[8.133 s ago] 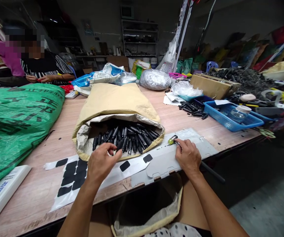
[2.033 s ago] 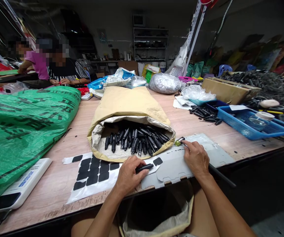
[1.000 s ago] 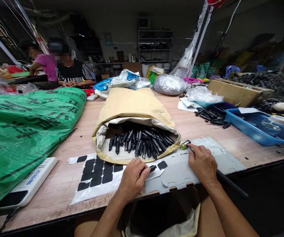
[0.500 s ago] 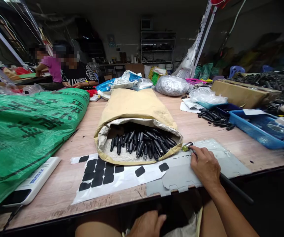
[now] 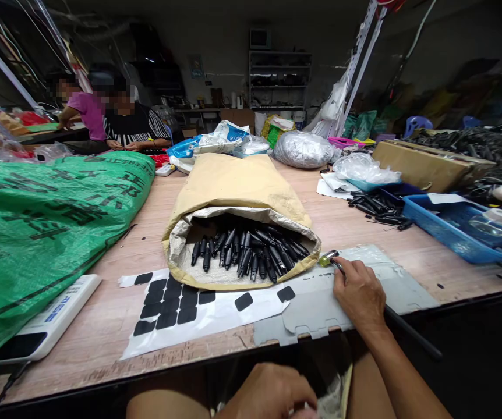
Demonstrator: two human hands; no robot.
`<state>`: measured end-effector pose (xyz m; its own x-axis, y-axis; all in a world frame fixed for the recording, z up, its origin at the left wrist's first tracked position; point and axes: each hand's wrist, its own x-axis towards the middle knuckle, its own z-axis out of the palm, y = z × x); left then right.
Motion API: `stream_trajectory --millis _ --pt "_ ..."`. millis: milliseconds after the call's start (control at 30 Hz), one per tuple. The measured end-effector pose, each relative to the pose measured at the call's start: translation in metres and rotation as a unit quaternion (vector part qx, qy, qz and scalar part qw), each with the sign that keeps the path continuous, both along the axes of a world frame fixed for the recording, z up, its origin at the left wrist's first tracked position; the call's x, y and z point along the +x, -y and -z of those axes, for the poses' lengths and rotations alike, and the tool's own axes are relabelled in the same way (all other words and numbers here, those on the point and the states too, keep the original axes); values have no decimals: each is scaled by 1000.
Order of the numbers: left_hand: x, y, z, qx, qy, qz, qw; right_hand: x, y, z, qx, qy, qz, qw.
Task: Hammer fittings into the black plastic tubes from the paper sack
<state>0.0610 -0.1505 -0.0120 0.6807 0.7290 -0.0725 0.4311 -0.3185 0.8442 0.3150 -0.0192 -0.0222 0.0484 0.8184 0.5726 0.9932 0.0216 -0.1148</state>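
Observation:
My right hand [image 5: 360, 294] is closed around a long thin black rod [image 5: 412, 333], resting on the grey sheet [image 5: 321, 317] at the table's front edge. The rod sticks out past the edge to the lower right; its other end lies beside a small clear yellow-green piece with a metal part [image 5: 327, 258]. My left hand [image 5: 272, 389] is low over the lap, with curled fingers; whatever they hold is hidden. Below it shows part of a pale sack [image 5: 336, 393]. In front, a tan sack [image 5: 237, 180] lies with its mouth facing me, full of black pen-like parts [image 5: 246, 253].
A sheet of black square stickers [image 5: 168, 302] lies under the sack's mouth. To the left are a green woven bag [image 5: 59, 215] and a white device [image 5: 54, 320]. At right stands a blue tray [image 5: 465, 238] near loose black parts [image 5: 375, 205]. Two people sit at the far left.
My left hand has moved up and right over the lap, its fingers now more curled. The right hand stays on the rod. The view has shifted slightly.

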Motion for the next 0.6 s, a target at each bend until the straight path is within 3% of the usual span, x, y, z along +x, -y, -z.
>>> stream_trajectory --millis 67,133,200,233,300,400,533,600 --pt "-9 -23 -34 61 73 -145 985 0 0 0 -2 -1 1 1000" --pt "-25 -55 -55 137 67 -303 941 0 0 -1 -3 -4 2 1000" --pt "-42 -89 -57 210 4 -418 884 -1 0 -2 -5 -9 1 1000" --pt "-49 -104 -53 231 -26 -447 864 -1 0 -2 -7 -11 0 1000" --pt "-60 -127 -39 240 -84 -466 848 -2 0 -4 -11 -12 -1 1000" --pt "-67 -136 -24 226 -123 -447 857 -2 1 -6 -13 -9 0 1000" --pt "-69 -115 -32 240 -98 -417 871 -4 2 -6 -13 -13 2 1000" --pt "-66 -100 -37 239 -76 -369 895 -4 1 -6 -10 -16 2 1000"
